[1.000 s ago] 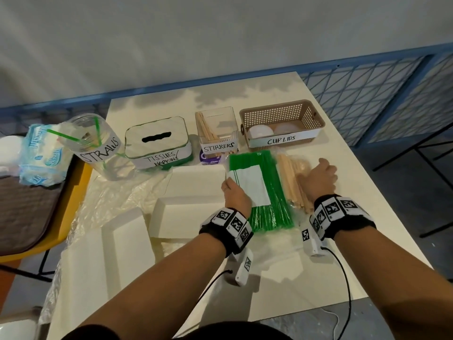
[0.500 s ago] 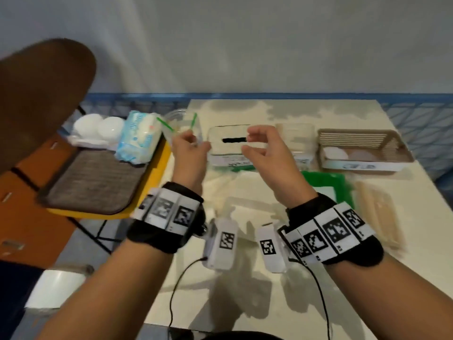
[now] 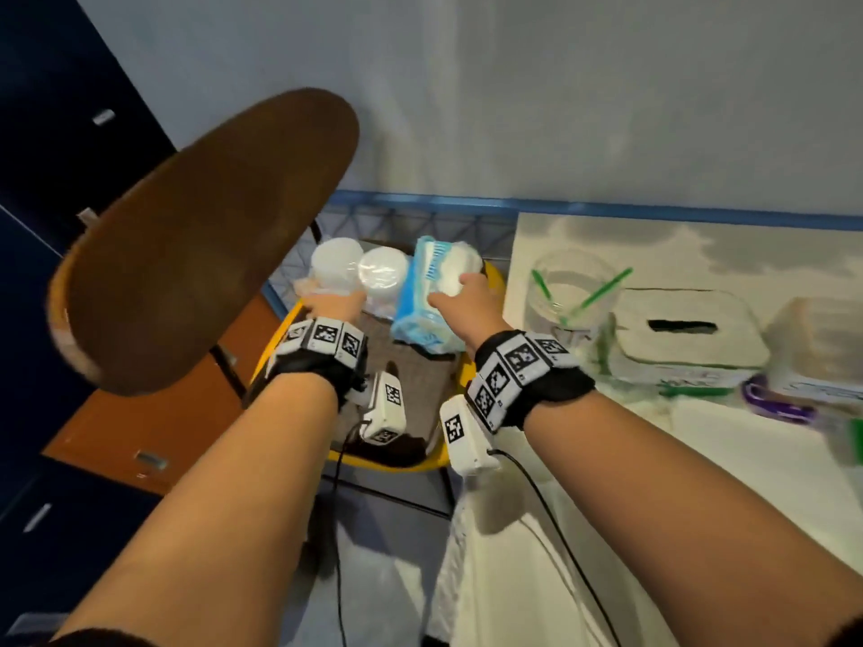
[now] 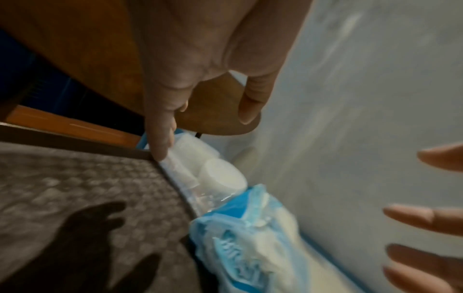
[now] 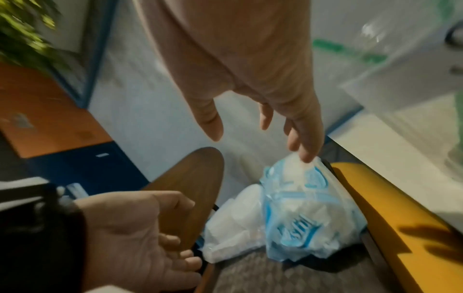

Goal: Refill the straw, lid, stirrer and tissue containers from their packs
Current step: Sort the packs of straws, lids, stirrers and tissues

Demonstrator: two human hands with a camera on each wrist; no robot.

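Observation:
A blue-and-white tissue pack (image 3: pixel 422 296) (image 5: pixel 300 214) stands on the chair's brown mat (image 3: pixel 411 366), beside a clear bag of white lids (image 3: pixel 355 268) (image 4: pixel 218 176). My right hand (image 3: pixel 460 294) (image 5: pixel 260 146) is spread above the tissue pack, its fingertips (image 5: pixel 304 156) touching the pack's top. My left hand (image 3: pixel 334 301) (image 4: pixel 204 136) holds nothing; one finger (image 4: pixel 160 150) touches the lid bag's plastic. On the table (image 3: pixel 700 240) to the right stand the straw jar (image 3: pixel 572 296), with a few green straws, and the white tissue box (image 3: pixel 686 338).
The chair's brown backrest (image 3: pixel 201 235) rises close on the left, above its yellow seat rim (image 3: pixel 387 462). Behind it are dark blue cabinets and an orange surface (image 3: pixel 154 427). A blurred clear container (image 3: pixel 822 347) and a purple item (image 3: pixel 770 403) sit at the table's right.
The view has swung left from the table to the chair. Both hands moved from in front of the tissue box to the packs; the right hand now touches the tissue pack.

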